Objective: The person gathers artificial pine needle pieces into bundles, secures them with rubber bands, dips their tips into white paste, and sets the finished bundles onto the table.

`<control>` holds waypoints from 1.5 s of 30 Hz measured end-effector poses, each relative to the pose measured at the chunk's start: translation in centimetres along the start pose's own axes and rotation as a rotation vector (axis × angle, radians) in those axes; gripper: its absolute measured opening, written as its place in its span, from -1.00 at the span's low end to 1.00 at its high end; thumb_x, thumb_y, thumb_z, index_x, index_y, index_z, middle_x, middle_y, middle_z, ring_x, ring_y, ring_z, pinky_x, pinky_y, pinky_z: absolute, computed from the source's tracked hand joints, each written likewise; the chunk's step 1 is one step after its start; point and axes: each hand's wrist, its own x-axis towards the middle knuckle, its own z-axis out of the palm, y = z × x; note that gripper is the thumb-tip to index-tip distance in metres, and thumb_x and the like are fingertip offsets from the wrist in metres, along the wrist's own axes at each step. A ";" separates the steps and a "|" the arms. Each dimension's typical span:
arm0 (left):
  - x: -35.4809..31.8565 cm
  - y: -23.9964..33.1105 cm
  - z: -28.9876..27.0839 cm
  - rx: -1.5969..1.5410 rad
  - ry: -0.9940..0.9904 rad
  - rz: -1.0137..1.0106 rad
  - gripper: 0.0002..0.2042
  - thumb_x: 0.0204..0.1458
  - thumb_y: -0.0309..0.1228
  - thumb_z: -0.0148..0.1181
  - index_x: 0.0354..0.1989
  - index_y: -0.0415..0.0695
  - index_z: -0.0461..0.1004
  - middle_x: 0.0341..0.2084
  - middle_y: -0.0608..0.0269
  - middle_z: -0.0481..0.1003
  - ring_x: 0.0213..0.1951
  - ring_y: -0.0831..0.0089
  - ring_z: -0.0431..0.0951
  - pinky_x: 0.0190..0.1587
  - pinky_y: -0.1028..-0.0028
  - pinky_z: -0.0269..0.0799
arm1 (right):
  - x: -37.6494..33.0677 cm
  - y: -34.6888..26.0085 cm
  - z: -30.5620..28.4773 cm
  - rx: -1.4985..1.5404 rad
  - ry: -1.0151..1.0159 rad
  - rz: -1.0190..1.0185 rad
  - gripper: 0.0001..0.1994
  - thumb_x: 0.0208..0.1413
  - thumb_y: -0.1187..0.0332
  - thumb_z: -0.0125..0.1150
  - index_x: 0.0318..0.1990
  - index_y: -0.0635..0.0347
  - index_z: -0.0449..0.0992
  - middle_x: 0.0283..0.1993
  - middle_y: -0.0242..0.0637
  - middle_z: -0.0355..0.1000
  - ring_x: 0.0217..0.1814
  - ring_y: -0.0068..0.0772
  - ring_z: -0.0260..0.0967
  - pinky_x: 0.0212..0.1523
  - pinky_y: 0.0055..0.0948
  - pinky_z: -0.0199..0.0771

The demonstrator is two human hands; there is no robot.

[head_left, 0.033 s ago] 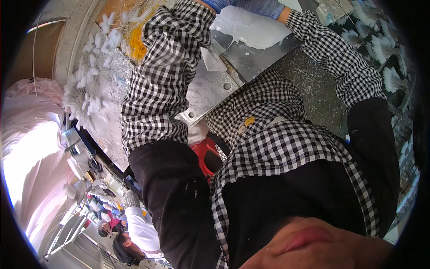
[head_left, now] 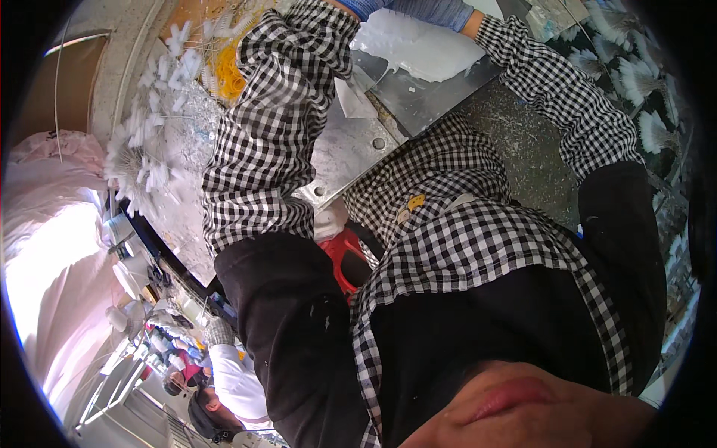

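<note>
Both my hands are at the top edge of the head view, in blue gloves and partly cut off. My left hand (head_left: pixel 364 7) shows only a strip of glove beside its checked cuff. My right hand (head_left: pixel 437 12) reaches in from the right over a glossy white mass (head_left: pixel 427 49), thick like paste, spread on a dark grey plate (head_left: pixel 418 101). The fingers of both hands are out of sight, so I cannot tell what they hold. Nearer to me lies a metal plate (head_left: pixel 347 145) with round holes, and a white scrap (head_left: pixel 355 101) rests on it.
White-bristled brushes (head_left: pixel 153 112) with thin wire stems are heaped on the left, beside yellow bands (head_left: pixel 229 71). More white brushes (head_left: pixel 638 78) line the right side. A red plastic piece (head_left: pixel 342 261) is beside my lap. Another person (head_left: pixel 235 388) in white sits at the lower left.
</note>
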 end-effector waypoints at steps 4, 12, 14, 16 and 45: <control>-1.4 -0.3 -2.3 0.067 0.032 -0.020 -0.80 -0.02 -0.35 0.13 -0.26 -0.07 0.63 -0.33 0.09 0.57 -0.25 0.11 0.59 -0.16 0.19 0.50 | 2.3 -3.5 -0.5 0.424 0.104 0.020 -0.65 0.12 0.05 0.13 0.00 -0.05 0.51 -0.02 -0.18 0.49 0.05 -0.20 0.42 0.06 -0.28 0.45; -1.4 0.0 -2.3 0.079 -0.018 -0.054 -0.80 -0.03 -0.35 0.14 -0.26 -0.05 0.63 -0.33 0.12 0.56 -0.25 0.13 0.60 -0.17 0.20 0.50 | 2.1 -2.3 -0.1 0.015 -0.017 -0.136 -0.54 0.15 0.02 0.11 0.15 0.00 0.42 0.18 -0.14 0.36 0.29 -0.12 0.22 0.29 -0.26 0.25; -1.4 0.0 -2.2 0.075 -0.049 -0.076 -0.80 -0.04 -0.34 0.16 -0.26 -0.03 0.63 -0.33 0.13 0.56 -0.26 0.13 0.60 -0.19 0.20 0.50 | 1.7 -2.5 0.4 -0.050 0.035 -0.134 -0.50 0.16 0.03 0.11 0.20 0.00 0.37 0.23 -0.14 0.32 0.33 -0.12 0.18 0.32 -0.26 0.20; -1.5 0.1 -2.7 0.109 -0.050 -0.108 -0.80 -0.04 -0.33 0.16 -0.27 -0.02 0.64 -0.33 0.13 0.57 -0.27 0.13 0.60 -0.19 0.20 0.50 | 1.9 -3.6 -0.1 -0.023 0.041 -0.080 -0.41 0.17 0.04 0.11 0.32 0.02 0.22 0.35 -0.14 0.21 0.44 -0.13 0.05 0.41 -0.26 0.04; -23.5 1.4 -6.8 0.561 -1.063 -0.484 -0.89 0.11 -0.34 0.13 -0.26 0.04 0.57 -0.41 0.27 0.62 -0.26 0.31 0.64 -0.10 0.31 0.44 | 12.2 -17.2 3.6 0.207 -0.109 -0.508 -0.74 0.10 0.10 0.15 -0.26 0.04 0.62 -0.21 -0.19 0.52 -0.08 -0.08 0.43 -0.02 -0.15 0.42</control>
